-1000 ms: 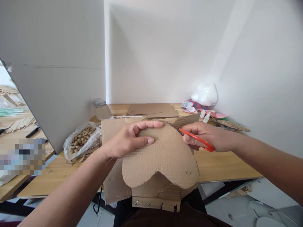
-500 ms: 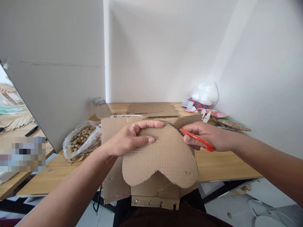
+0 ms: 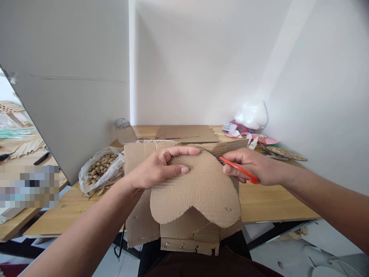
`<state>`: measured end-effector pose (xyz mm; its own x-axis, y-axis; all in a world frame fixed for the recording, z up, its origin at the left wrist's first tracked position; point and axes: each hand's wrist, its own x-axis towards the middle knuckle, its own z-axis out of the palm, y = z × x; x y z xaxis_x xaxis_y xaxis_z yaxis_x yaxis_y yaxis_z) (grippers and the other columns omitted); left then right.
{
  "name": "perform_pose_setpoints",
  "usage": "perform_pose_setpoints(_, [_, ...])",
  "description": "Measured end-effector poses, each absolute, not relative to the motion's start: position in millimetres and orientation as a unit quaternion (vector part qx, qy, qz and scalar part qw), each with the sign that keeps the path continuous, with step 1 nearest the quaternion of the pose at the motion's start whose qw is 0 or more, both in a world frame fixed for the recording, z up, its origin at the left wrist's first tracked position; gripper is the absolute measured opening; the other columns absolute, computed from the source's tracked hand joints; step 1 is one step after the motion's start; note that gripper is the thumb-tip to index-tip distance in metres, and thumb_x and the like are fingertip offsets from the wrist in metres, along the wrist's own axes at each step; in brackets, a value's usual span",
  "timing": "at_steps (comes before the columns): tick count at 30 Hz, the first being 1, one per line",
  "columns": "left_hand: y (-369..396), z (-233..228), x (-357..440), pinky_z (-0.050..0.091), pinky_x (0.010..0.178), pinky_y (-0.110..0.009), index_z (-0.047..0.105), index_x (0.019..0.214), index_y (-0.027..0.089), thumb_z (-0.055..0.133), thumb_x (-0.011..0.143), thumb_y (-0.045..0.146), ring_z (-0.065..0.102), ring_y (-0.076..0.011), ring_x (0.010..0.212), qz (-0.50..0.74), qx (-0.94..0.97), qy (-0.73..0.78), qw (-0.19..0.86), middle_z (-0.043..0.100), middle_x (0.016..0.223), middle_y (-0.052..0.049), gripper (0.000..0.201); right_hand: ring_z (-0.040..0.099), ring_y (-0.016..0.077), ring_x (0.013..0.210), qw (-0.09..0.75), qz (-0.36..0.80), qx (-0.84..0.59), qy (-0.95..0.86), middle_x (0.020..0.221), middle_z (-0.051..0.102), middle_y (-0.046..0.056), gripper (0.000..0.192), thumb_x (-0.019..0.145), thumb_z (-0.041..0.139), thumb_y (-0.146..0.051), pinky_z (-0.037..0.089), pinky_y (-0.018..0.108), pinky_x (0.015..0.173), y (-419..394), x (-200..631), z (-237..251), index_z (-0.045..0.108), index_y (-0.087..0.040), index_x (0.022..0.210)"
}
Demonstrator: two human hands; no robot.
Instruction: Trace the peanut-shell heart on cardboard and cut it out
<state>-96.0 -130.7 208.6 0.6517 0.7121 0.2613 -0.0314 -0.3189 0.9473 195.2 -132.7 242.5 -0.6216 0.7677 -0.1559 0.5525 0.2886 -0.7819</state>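
My left hand [image 3: 157, 168] grips a brown cardboard sheet [image 3: 198, 192] whose near part is cut into a rounded heart shape, fingers curled over its top edge and thumb pressed on its face. My right hand [image 3: 253, 166] holds red-handled scissors [image 3: 238, 170], blades at the sheet's upper right edge. The sheet hangs over the wooden table's [image 3: 268, 200] near edge, above my lap. A smaller cardboard strip with metal hooks [image 3: 190, 244] shows under it.
A plastic bag of pale nuts or pods [image 3: 100, 167] lies left of the sheet. Flat cardboard [image 3: 186, 133] and a clear jar [image 3: 123, 130] sit further back. Glue bottles [image 3: 251, 140], pink scraps and a white bag [image 3: 250, 114] crowd the far right corner. A grey divider [image 3: 66, 96] stands left.
Almost nothing differs: both hands keep their hold on the cardboard and scissors, and the view has shifted slightly.
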Motion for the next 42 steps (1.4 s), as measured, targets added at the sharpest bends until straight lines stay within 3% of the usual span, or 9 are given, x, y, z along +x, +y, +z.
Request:
perform_pose_setpoints(10, [-130.2, 209.1, -97.5, 0.050, 0.087, -0.027, 0.063, 0.131, 0.025, 0.065, 0.090, 0.022, 0.059, -0.0222, 0.117, 0.335, 0.746, 0.246, 0.520, 0.054, 0.145, -0.009, 0.041, 0.045, 0.0114, 0.055, 0.090, 0.421, -0.429, -0.794, 0.062, 0.053, -0.002, 0.043, 0.084, 0.062, -0.060, 0.035, 0.024, 0.050, -130.0, 191.8, 246.8, 0.055, -0.019, 0.076])
perform_pose_setpoints(16, [-132.0, 213.1, -98.4, 0.049, 0.090, -0.030, 0.064, 0.131, 0.027, 0.067, 0.089, 0.024, 0.058, -0.0243, 0.120, 0.332, 0.758, 0.244, 0.505, 0.056, 0.143, -0.008, 0.042, 0.040, 0.0101, 0.054, 0.057, 0.385, -0.448, -0.805, 0.063, 0.047, -0.003, 0.047, 0.083, 0.063, -0.063, 0.031, 0.024, 0.048, -132.9, 184.9, 264.7, 0.052, -0.019, 0.071])
perform_pose_setpoints(29, [-133.9, 214.7, -99.7, 0.048, 0.096, -0.033, 0.065, 0.130, 0.025, 0.067, 0.088, 0.023, 0.056, -0.0267, 0.125, 0.343, 0.752, 0.222, 0.517, 0.054, 0.146, -0.009, 0.041, 0.043, 0.0105, 0.053, 0.112, 0.406, -0.410, -0.809, 0.060, 0.049, -0.003, 0.045, 0.084, 0.061, -0.062, 0.032, 0.024, 0.048, -134.1, 185.8, 256.1, 0.055, -0.019, 0.074])
perform_pose_setpoints(35, [-133.5, 212.9, -101.6, 0.049, 0.092, -0.032, 0.063, 0.132, 0.025, 0.066, 0.089, 0.024, 0.057, -0.0265, 0.123, 0.333, 0.761, 0.227, 0.508, 0.052, 0.148, -0.010, 0.043, 0.043, 0.0108, 0.053, 0.101, 0.398, -0.434, -0.801, 0.059, 0.048, -0.003, 0.046, 0.080, 0.064, -0.064, 0.032, 0.024, 0.048, -135.2, 183.9, 258.1, 0.056, -0.019, 0.074])
perform_pose_setpoints(42, [-136.2, 215.7, -96.3, 0.045, 0.103, -0.037, 0.064, 0.131, 0.024, 0.064, 0.090, 0.024, 0.054, -0.0272, 0.128, 0.324, 0.788, 0.209, 0.481, 0.057, 0.143, -0.010, 0.041, 0.040, 0.0103, 0.055, 0.076, 0.371, -0.435, -0.817, 0.064, 0.048, -0.002, 0.044, 0.081, 0.067, -0.059, 0.030, 0.025, 0.049, -130.1, 183.3, 261.1, 0.052, -0.019, 0.071])
